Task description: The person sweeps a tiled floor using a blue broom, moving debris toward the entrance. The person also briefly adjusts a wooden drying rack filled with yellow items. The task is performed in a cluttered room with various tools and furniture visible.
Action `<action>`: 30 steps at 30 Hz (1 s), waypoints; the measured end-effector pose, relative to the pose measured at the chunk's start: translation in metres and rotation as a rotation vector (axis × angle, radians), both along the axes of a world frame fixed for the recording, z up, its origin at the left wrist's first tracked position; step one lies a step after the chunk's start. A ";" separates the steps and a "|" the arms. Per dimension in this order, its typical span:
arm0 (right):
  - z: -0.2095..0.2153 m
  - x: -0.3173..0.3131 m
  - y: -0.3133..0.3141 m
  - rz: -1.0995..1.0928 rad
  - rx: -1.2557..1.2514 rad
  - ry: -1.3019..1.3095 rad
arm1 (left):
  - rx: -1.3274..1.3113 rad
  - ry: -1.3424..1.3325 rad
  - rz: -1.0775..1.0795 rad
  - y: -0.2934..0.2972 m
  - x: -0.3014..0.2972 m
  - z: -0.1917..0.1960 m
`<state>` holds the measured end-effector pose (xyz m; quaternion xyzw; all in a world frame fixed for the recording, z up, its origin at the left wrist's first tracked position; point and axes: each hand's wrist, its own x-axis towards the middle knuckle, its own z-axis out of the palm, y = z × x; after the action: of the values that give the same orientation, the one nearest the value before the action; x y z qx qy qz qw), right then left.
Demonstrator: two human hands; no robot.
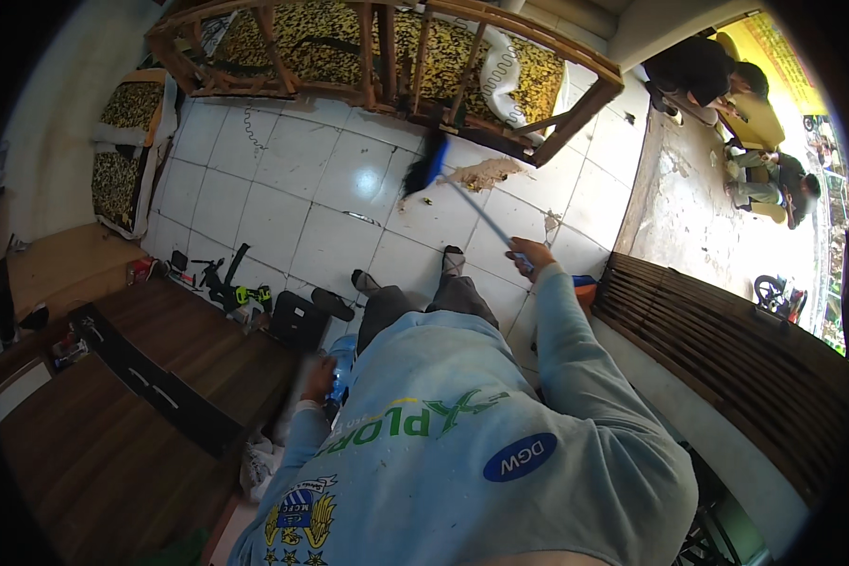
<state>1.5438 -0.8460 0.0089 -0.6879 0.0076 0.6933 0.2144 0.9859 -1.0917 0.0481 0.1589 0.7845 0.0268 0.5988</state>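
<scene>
My right hand [532, 257] is closed around the handle of a broom [481, 213]. The broom's blue head with dark bristles rests on the white tiled floor [336, 174], ahead of my feet. Beside the head, to its right, lies a patch of brown dust and scraps [486, 174]. My left hand [319, 379] hangs low at my left side, next to a clear blue plastic container [342, 363]. Its fingers are too small and unclear to tell whether they grip anything.
A wooden furniture frame [379, 57] with springs and patterned padding spans the far side. Left are a padded piece [130, 151], a green cordless drill [252, 296], a black case [297, 319] and a brown wooden table [141, 415]. Right are a slatted panel [707, 325] and two seated people [769, 184] outside.
</scene>
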 end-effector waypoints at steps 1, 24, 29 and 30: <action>0.003 0.026 -0.006 -0.019 -0.004 -0.021 | 0.105 -0.044 -0.183 -0.007 0.004 -0.005; 0.125 -0.041 -0.123 0.013 0.181 -0.460 | 0.109 -0.027 0.125 -0.021 -0.028 -0.045; 0.195 -0.059 -0.143 0.369 0.224 -0.253 | -0.033 0.003 0.161 -0.089 -0.007 -0.057; 0.201 -0.066 -0.141 0.440 0.229 -0.225 | -0.055 0.006 0.170 -0.092 -0.004 -0.054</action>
<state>1.4780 -0.9869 0.2100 -0.7172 -0.2442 0.6387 0.1345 0.9815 -1.1841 -0.0061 0.0753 0.7974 0.0552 0.5962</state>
